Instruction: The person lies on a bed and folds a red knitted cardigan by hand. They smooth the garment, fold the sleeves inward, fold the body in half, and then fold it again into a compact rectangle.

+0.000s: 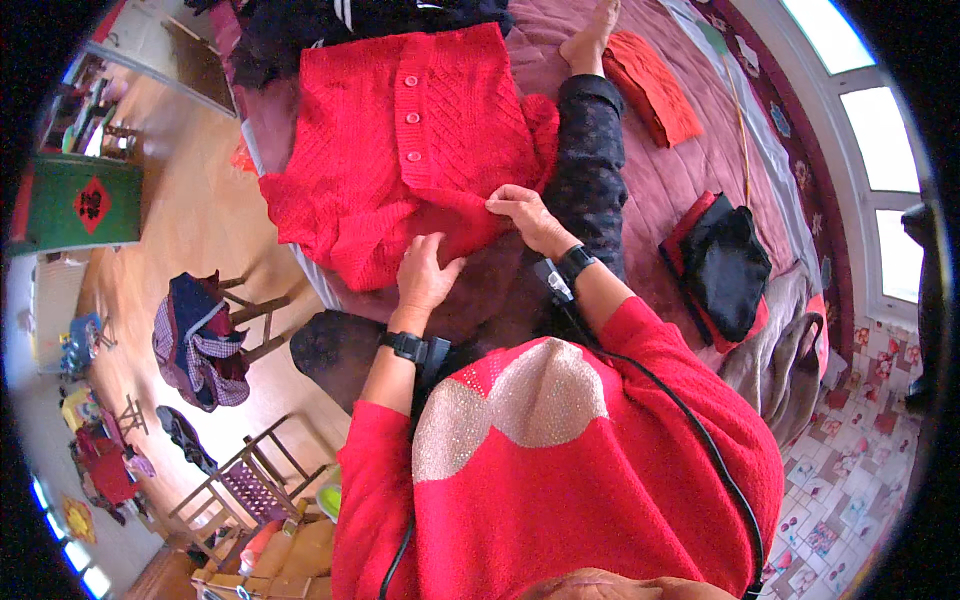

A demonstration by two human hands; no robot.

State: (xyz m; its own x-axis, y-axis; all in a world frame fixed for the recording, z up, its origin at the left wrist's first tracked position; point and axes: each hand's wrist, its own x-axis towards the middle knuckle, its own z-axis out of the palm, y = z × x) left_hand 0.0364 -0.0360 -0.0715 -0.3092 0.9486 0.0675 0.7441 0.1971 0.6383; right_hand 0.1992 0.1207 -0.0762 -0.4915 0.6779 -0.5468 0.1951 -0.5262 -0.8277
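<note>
A red knitted cardigan (350, 120) with light buttons down its front lies spread on the bed before me. Its near part is bunched and turned up toward my hands. My right hand (530, 218) pinches the raised edge of the cardigan between thumb and fingers. To the left and nearer, my left hand (425, 275) rests against the bunched knit, thumb spread away from the fingers. Its fingertips partly sink against the cloth. Both wrists wear dark bands.
My outstretched leg (590, 150) borders the cardigan's right side. An orange folded garment (655, 90) lies beyond it on the pink quilt (690, 170). Black clothing (725, 270) sits at right, dark clothes (390, 20) at the far edge. Left, a clothes-draped stool (205, 340) stands on the floor.
</note>
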